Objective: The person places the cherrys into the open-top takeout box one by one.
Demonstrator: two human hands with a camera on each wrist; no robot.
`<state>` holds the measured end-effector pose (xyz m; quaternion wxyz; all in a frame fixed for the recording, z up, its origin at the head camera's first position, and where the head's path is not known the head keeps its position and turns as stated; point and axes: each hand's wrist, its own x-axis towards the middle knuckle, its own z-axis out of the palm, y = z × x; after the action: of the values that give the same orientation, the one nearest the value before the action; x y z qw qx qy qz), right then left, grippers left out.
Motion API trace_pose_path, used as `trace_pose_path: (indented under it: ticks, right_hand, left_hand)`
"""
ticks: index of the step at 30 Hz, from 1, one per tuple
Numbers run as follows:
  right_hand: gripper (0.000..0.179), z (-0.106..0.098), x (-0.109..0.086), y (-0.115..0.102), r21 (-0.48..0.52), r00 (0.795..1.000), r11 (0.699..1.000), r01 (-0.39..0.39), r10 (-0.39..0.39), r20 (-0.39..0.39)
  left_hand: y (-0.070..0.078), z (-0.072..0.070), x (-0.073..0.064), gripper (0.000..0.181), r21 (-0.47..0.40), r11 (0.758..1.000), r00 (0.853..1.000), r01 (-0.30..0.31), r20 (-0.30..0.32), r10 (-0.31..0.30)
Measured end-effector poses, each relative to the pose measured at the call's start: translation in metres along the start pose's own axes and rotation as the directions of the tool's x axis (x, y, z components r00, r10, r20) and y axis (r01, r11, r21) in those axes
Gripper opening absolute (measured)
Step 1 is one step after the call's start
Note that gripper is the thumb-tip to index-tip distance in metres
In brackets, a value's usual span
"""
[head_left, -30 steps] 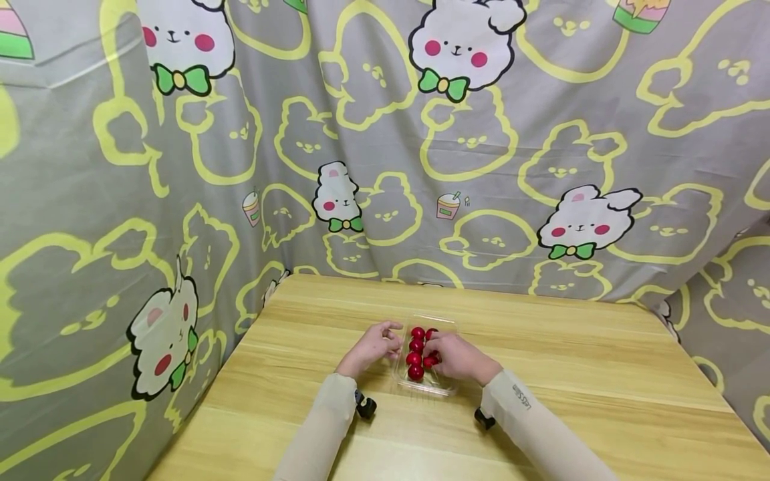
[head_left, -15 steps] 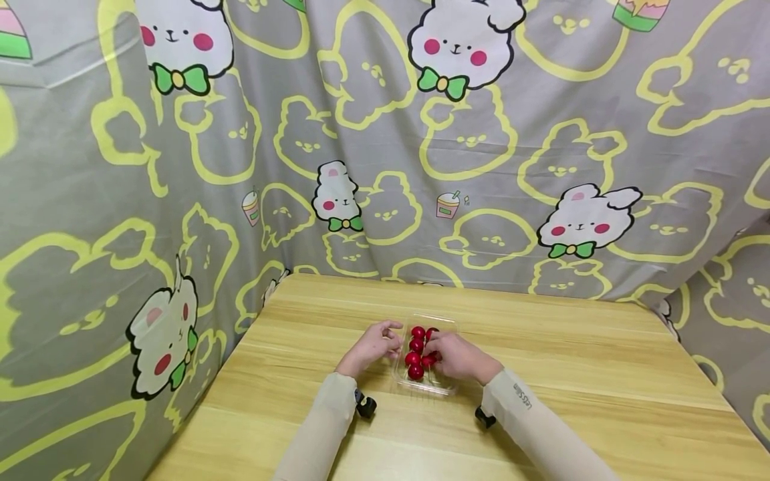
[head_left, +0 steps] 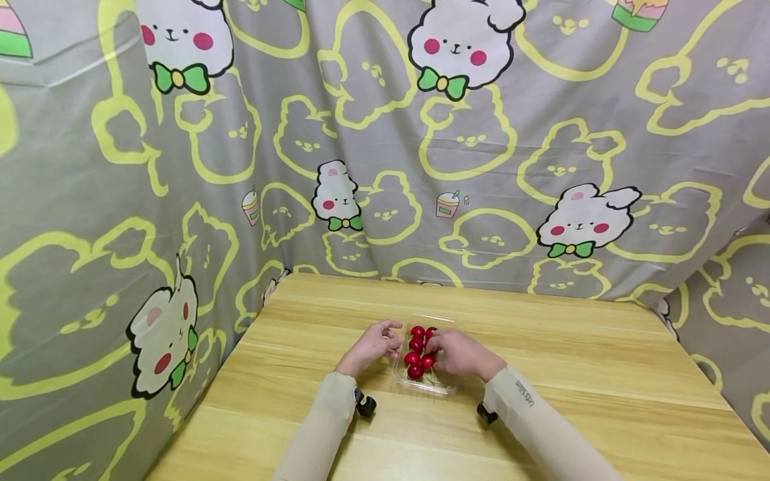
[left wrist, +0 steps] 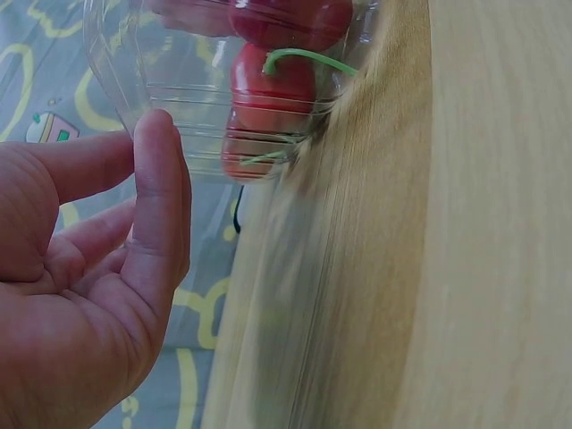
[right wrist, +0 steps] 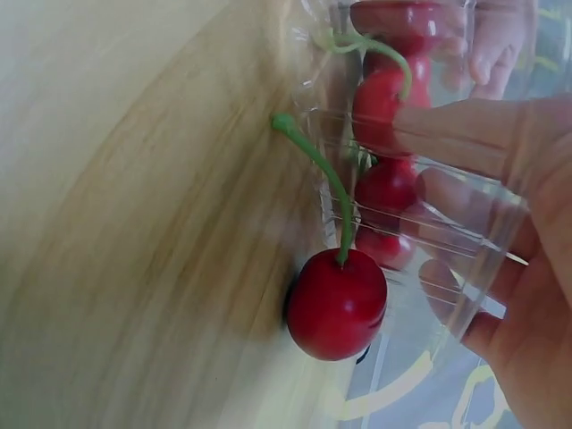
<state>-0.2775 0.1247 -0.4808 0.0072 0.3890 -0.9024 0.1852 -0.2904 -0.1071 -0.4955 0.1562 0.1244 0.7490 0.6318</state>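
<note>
A clear plastic box [head_left: 442,387] sits on the wooden table, holding several red cherries [head_left: 416,345] with green stems. My left hand [head_left: 375,344] stays at its left side; in the left wrist view, the fingertips [left wrist: 159,125] are right at the box's edge. From the right, my right hand [head_left: 460,354] reaches into the box. Its fingers are loosely bent, and in the right wrist view one fingertip [right wrist: 416,130] rests at a cherry [right wrist: 375,112]. A single cherry [right wrist: 337,304] lies on the table outside the box, hidden behind the right hand in the head view.
The wooden table [head_left: 571,374] extends around the box. Grey patterned cloth [head_left: 373,147] hangs behind the table and along its left and right sides. A dark wrist camera [head_left: 365,405] sits under the left sleeve, and another [head_left: 486,414] under the right one.
My right hand has shifted slightly right, and the cherry at its fingertips shows more fully, a little to the left. My left hand and the box have stayed in place.
</note>
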Motion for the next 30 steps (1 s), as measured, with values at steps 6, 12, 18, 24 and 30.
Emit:
trace_pose_path:
  ticks: [6,12,18,24,30]
  right_hand:
    - [0.016,0.002,0.001,0.002,-0.036,1.0,0.999,-0.002,0.001,-0.015]
    - [0.014,0.004,0.002,0.001,-0.069,0.999,0.998,0.011,-0.014,-0.045]
    - [0.014,0.003,0.001,0.001,-0.048,0.999,0.999,0.009,-0.011,-0.039]
    - [0.014,-0.003,-0.001,0.001,0.012,1.0,1.0,-0.012,0.013,-0.023]
    - [0.016,-0.012,-0.007,0.009,-0.01,0.994,1.0,0.002,-0.003,-0.114]
  left_hand:
    - [0.001,-0.001,-0.001,0.041,0.005,1.0,1.0,0.002,0.006,-0.002]
    - [0.001,-0.001,0.0,0.042,-0.001,1.0,1.0,0.002,0.009,-0.002]
    - [0.002,0.0,-0.001,0.04,0.004,1.0,1.0,0.007,0.01,-0.007]
    - [0.001,-0.001,-0.001,0.041,0.01,1.0,1.0,0.005,0.003,-0.005]
    - [0.001,-0.002,-0.001,0.042,0.002,1.0,1.0,0.01,-0.001,-0.01]
